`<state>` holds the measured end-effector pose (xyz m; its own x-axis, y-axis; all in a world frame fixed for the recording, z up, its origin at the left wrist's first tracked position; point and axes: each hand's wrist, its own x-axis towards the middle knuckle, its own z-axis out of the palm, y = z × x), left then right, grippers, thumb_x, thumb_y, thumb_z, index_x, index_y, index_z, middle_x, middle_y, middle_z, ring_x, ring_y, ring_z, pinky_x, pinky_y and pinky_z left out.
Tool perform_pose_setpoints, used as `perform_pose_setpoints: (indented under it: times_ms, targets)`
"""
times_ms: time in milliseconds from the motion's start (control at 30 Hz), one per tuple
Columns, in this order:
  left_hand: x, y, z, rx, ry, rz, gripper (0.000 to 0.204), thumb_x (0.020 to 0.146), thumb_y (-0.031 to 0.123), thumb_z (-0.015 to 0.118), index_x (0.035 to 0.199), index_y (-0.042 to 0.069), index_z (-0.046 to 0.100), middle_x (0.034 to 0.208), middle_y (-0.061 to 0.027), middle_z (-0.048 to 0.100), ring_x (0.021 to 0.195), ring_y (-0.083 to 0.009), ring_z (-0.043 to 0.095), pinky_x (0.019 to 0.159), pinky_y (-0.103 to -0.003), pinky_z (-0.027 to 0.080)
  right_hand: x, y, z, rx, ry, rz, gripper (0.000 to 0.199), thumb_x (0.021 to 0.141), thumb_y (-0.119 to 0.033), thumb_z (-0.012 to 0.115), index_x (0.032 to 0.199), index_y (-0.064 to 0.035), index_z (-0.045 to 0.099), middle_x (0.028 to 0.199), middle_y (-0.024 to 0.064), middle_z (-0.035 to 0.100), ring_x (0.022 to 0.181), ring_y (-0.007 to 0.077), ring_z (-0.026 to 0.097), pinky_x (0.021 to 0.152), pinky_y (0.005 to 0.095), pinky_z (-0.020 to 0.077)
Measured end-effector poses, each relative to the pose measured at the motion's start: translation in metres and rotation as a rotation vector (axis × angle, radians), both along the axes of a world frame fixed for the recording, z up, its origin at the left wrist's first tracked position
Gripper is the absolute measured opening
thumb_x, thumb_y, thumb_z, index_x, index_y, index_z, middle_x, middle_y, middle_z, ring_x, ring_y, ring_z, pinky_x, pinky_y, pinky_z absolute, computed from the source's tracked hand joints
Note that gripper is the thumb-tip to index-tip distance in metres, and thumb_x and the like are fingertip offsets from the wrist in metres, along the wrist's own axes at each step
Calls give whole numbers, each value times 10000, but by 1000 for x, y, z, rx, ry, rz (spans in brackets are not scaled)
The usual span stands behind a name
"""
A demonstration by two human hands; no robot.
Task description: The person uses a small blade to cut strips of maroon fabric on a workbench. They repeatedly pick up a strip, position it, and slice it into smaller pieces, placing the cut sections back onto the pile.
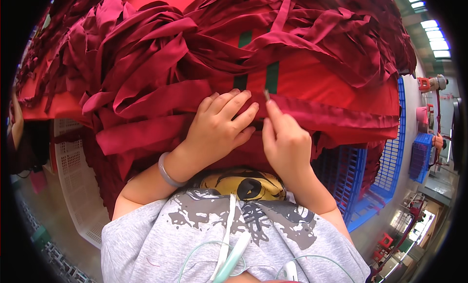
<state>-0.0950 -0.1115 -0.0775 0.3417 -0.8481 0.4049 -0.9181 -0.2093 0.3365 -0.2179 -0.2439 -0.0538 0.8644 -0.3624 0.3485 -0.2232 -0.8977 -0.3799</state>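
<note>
The right hand [285,139] has its thumb and forefinger pinched narrow on a small, thin dark tool [266,95], whose tip stands just above the fingertips and touches the upper edge of a long dark-red fabric strip [336,118]; what kind of tool it is cannot be told at this size. Just to the left of those fingers, the left hand [222,127] lies palm-down with its fingers spread fairly wide and flat, pressing the same strip onto the pile and holding nothing closed in its grasp. A grey bangle [168,173] circles that wrist. The strip runs away to the right of the fingers, over a stack of brighter red cloth [341,78]. Beyond the fingertips, a heaped tangle of loose dark-red strips [146,54] covers the stack. To the right of and below the hands stand blue plastic crates [356,180]; to the far left, a white perforated crate [73,175]. To work well here, I judge the flat hand should keep the strip taut near the tool tip, so the edge does not bunch.
</note>
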Motion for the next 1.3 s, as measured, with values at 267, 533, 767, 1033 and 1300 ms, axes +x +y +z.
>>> perform_pose_setpoints:
  times_ms: [267,533,767,1033,1300]
  targets:
    - [0,0,-1,-1,-10,12,439,743,292,725,1152,156,638,1274,-69,565,1160,-239,536,962,-435,424,-11,6,10,53,58,35,358,798,-52,660,1154,-5,657,643,67,539,487,211,568,445,330,458]
    - [-1,0,0,4,14,4,463,739,267,743,1178,154,645,1294,-65,553,1175,-254,524,957,-423,410,5,-4,3,108,-173,-63,328,819,-46,649,1144,-5,657,659,83,575,510,227,590,461,348,471]
    - [-1,-1,-1,-15,13,0,446,746,275,730,1168,162,638,1287,-65,556,1169,-242,525,971,-426,408,-3,2,6,51,4,1,318,815,-72,650,1126,-8,661,664,86,571,502,243,583,469,359,475]
    - [1,5,0,-3,63,-8,467,767,263,733,1210,147,639,1317,-64,551,1197,-252,516,971,-421,408,31,-29,10,252,-133,48,302,848,-20,603,1151,-18,595,793,135,590,714,323,600,637,418,473]
    - [4,6,-7,-102,-54,9,362,764,160,708,1122,115,679,1205,-51,614,1083,-227,573,899,-385,436,47,-39,5,338,-210,-31,51,867,-48,613,883,-1,626,741,149,600,646,280,601,609,359,466]
